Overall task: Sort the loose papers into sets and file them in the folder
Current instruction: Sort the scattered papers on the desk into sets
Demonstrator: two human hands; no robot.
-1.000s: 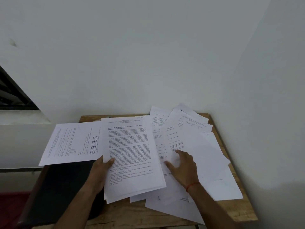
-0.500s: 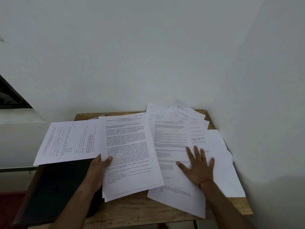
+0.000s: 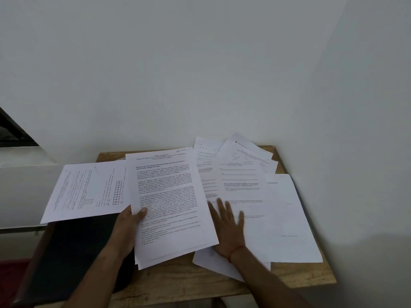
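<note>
Pinching one paper set (image 3: 171,203) with left hand (image 3: 129,227), right hand (image 3: 226,232) rests spread on loose papers (image 3: 284,214)

Counter (image 3: 289,278): wooden, set in a wall corner. At 8 o'clock, a black folder (image 3: 73,258) overhangs the left edge, and a sideways printed sheet (image 3: 89,192) at 10 o'clock overlaps its far end. A text-page stack (image 3: 171,207) sits at centre, with loose papers (image 3: 278,207) fanned and overlapping from 12 to 4 o'clock.

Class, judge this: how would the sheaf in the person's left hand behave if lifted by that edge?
Probably floppy: the sheaf is thin paper, held by the left hand at one edge. Its sheets may fan apart; their bottom edges sit staggered.
</note>
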